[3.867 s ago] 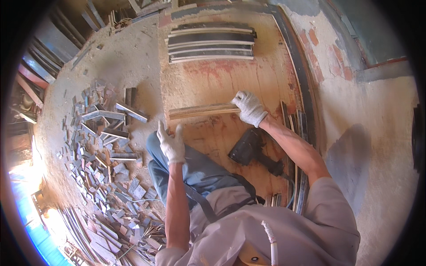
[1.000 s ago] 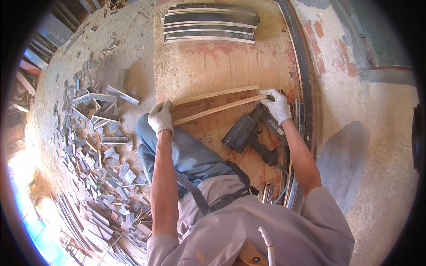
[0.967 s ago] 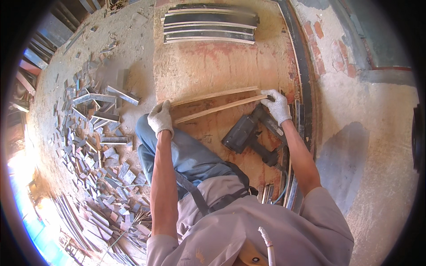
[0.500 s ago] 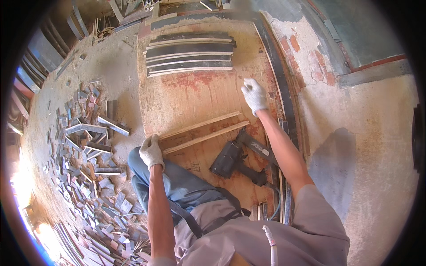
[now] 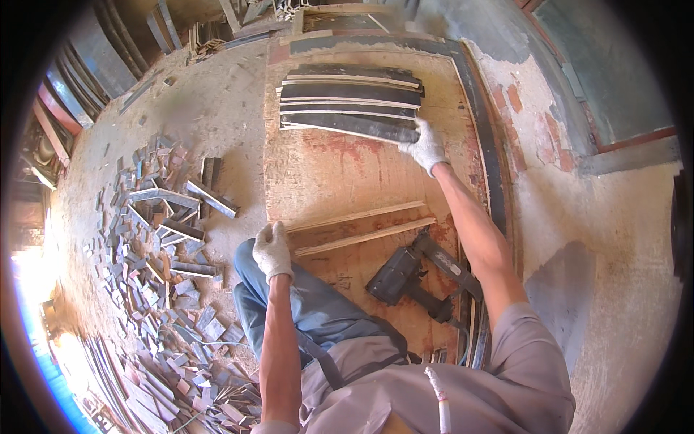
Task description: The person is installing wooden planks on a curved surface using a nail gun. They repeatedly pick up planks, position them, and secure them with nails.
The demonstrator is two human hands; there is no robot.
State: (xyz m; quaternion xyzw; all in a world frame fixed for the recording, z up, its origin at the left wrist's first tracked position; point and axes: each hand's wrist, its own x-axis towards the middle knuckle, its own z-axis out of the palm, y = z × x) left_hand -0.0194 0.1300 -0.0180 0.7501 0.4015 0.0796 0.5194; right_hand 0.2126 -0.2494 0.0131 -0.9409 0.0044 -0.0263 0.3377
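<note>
Nearest, at the lower edge, a white cigarette [image 5: 443, 405] stands out against the person's shirt [image 5: 491, 394]. Beyond the bent leg in blue trousers [image 5: 318, 289], a black nail gun [image 5: 390, 278] lies on the plywood sheet [image 5: 347, 173], its hose running back beside the right forearm. The gloved left hand [image 5: 272, 252] is over the knee, fingers curled in at the left ends of two pale-edged strips, the near strip [image 5: 365, 237] and the far strip [image 5: 354, 216], which lie on the sheet with a gap between them. I cannot tell whether those fingers grip or only steady the wood. To the left, wood offcuts [image 5: 155, 275] litter the floor [image 5: 217, 94].

Farther out, the gloved right hand [image 5: 425, 147] has its fingers closed on the right end of a dark-faced strip [image 5: 361, 127], angled out from the near side of the strip stack [image 5: 350, 94]. The step in hand looks like taking this piece from the stack. The next move seems to call for a firm hold on that one end, lifting it clear without dragging its neighbours.
</note>
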